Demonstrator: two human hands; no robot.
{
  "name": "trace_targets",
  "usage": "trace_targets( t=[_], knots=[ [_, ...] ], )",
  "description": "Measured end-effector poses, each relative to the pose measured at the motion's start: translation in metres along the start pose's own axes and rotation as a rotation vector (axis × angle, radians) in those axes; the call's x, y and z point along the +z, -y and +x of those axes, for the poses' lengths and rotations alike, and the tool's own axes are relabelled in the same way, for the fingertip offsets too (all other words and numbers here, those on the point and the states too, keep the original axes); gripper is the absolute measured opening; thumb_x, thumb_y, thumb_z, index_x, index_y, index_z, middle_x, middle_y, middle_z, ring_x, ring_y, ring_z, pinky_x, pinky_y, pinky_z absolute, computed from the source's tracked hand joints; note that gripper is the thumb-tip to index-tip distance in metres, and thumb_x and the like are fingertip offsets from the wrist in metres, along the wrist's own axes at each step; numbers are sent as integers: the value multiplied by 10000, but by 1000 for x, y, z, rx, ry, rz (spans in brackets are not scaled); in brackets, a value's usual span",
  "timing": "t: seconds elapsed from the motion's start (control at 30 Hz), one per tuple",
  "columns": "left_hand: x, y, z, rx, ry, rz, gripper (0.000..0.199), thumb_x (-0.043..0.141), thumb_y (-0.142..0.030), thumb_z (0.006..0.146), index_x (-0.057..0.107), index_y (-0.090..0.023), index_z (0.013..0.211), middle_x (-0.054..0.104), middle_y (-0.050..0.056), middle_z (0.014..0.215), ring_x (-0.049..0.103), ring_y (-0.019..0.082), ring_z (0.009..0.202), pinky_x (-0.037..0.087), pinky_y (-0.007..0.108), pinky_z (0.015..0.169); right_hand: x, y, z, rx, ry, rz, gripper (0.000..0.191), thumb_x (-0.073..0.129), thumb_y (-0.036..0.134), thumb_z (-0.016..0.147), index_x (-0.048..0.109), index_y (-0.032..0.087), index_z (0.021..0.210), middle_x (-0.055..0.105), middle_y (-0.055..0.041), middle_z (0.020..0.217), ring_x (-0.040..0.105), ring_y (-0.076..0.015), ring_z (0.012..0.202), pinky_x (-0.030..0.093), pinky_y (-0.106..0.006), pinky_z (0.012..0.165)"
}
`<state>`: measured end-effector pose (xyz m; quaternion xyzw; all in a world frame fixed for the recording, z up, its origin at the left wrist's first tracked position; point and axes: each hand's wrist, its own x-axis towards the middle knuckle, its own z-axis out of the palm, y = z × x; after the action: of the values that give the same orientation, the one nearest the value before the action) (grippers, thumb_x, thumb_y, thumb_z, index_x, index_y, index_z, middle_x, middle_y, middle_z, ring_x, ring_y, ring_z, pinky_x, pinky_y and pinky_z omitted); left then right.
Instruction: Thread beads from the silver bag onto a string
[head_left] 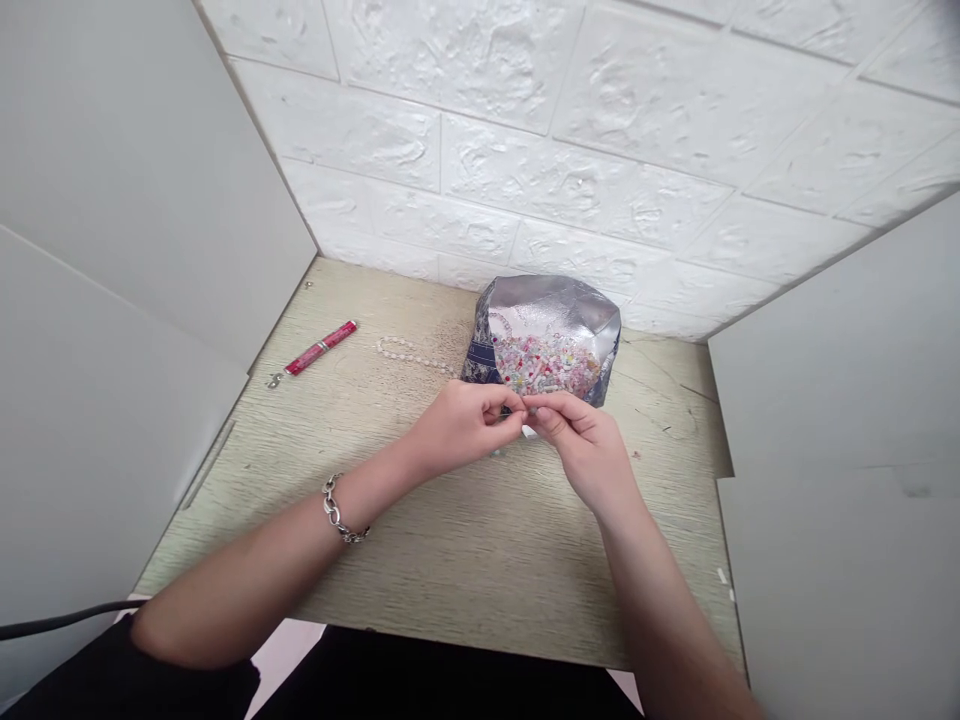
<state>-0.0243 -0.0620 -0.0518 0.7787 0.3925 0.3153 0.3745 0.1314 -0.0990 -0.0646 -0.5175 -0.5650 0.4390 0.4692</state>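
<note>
My left hand [480, 420] and my right hand [585, 435] meet fingertip to fingertip at the front edge of an open silver-lined pouch [559, 305]. Both are closed in a pinch. What sits between the fingertips is too small to name. Inside the pouch lies a heap of small mixed beads [551, 365], mostly pink, red, white and clear. A string of pale beads [412, 355] stretches leftward across the table from the pouch's left side. Something small and white [529, 432] shows just below the fingertips, partly hidden by my right hand.
A red pen-like object with a metal clip end [321, 347] lies at the table's left. Thin loose thread [675, 425] curls on the tabletop [480, 570] at the right. A white brick-patterned wall [480, 160] stands behind, with grey panels on both sides.
</note>
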Motion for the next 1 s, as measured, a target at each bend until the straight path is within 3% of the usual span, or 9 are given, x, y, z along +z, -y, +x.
trace_targets(
  t=[0.3,0.57,1.0],
  knots=[
    [3,0,2,-183,95,-285,240,531,-337,736,634,-120,730,438,-37,501,325,57,457,243,181,417,0,14,-4,-179,-65,-271,173,482,197,811,642,208,873,611,-26,834,555,-129,798,449,-275,719],
    [2,-4,6,-317,96,-521,209,589,-320,680,593,-116,639,377,-72,401,305,35,378,219,167,370,1,18,-6,-302,-78,-347,196,447,185,833,630,219,894,599,-27,843,557,-129,791,449,-280,714],
    [6,4,5,-348,156,-655,275,614,-396,666,587,-122,677,387,-75,365,325,38,348,259,175,366,-2,17,-6,-279,-96,-328,145,496,214,812,629,222,870,598,-25,846,560,-133,790,454,-276,700]
  ],
)
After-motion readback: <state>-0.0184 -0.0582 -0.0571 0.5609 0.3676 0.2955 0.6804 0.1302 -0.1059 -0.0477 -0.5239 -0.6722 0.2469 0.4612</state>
